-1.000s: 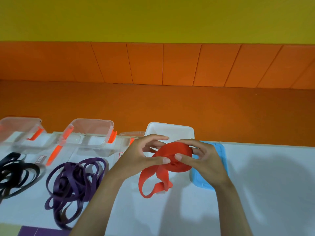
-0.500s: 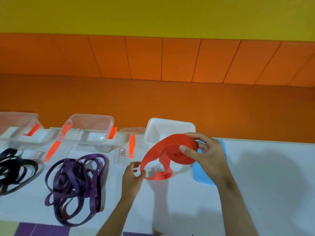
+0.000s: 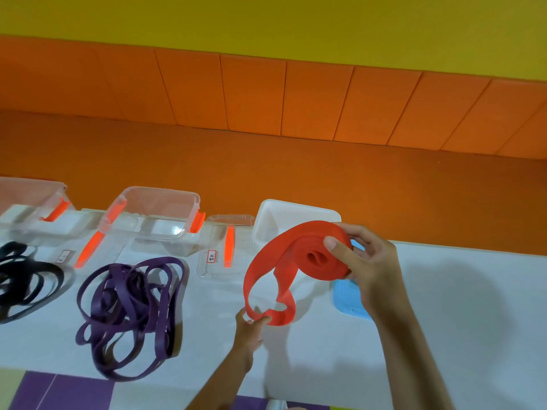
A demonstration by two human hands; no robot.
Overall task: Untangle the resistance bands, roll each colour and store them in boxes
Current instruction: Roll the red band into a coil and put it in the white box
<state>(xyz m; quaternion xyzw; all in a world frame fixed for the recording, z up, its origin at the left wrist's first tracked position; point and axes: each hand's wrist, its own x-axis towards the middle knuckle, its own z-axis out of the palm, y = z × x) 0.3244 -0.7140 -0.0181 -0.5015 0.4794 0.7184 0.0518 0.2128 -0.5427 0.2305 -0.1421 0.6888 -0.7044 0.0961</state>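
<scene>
My right hand [image 3: 370, 270] grips a partly rolled red band [image 3: 305, 255] above the table, thumb across the roll's face. The loose tail of the band hangs down in a loop, and my left hand [image 3: 250, 328] pinches its lowest part near the table. A tangled purple band [image 3: 130, 309] lies on the white table to the left. A black band [image 3: 23, 279] lies at the far left edge. A white box [image 3: 296, 214] stands just behind the red roll.
Two clear boxes with orange clips [image 3: 154, 214] [image 3: 32, 202] stand at the table's far edge. A clear lid with an orange clip [image 3: 226, 247] lies between them and the white box. A blue lid [image 3: 347, 297] lies under my right hand. An orange padded bench runs behind the table [image 3: 458, 306].
My left hand let go of the roll, dropped toward the table and pinched the hanging tail. My right hand keeps the roll raised. The tail loop now hangs longer.
</scene>
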